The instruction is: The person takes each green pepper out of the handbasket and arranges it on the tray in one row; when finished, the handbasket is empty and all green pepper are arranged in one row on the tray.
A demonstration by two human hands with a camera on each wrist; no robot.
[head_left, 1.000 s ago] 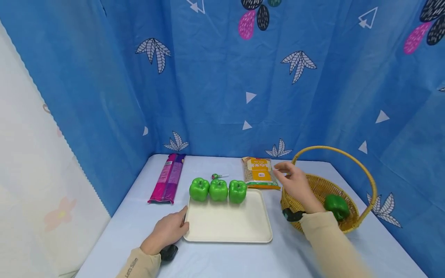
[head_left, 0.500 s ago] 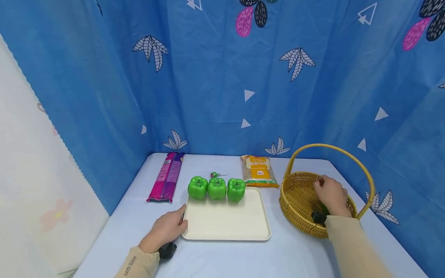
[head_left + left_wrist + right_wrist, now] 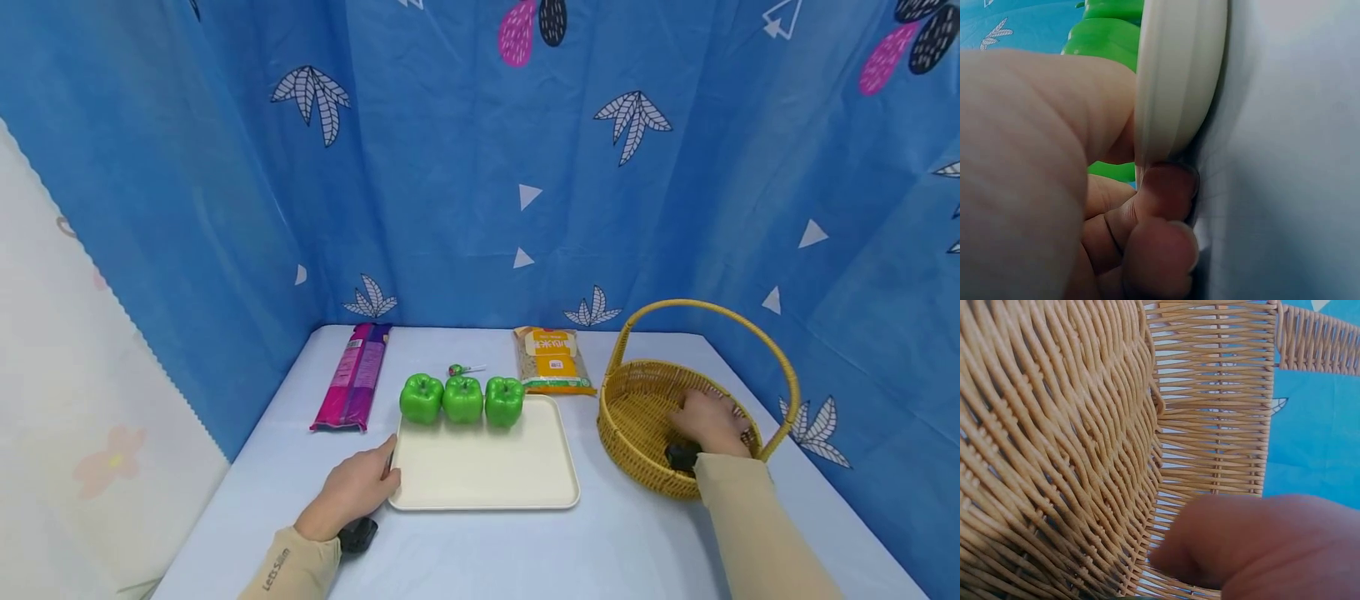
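Observation:
Three green bell peppers (image 3: 462, 400) stand side by side along the back of a cream tray (image 3: 486, 467). At the tray's left edge my left hand (image 3: 354, 487) pinches the rim; the left wrist view shows the thumb on one side and curled fingertips (image 3: 1169, 190) against the other. My right hand (image 3: 708, 422) reaches down inside a yellow wicker basket (image 3: 641, 458) with an arched handle. In the right wrist view, only the thumb (image 3: 1235, 537) shows, near the woven wall. Whatever lies beneath the right hand is hidden, including the green pepper seen there earlier.
Behind the peppers lies a lollipop (image 3: 461, 369). A bag of grain (image 3: 553, 362) lies at the back, left of the basket. On the left is a long pink-purple packet (image 3: 352, 379). Blue curtains (image 3: 450, 167) border the white-covered table (image 3: 450, 558).
My right hand has moved right from beside the grain bag into the basket, then lower, covering the green pepper there. My left hand keeps its hold on the tray. The head view has shifted slightly.

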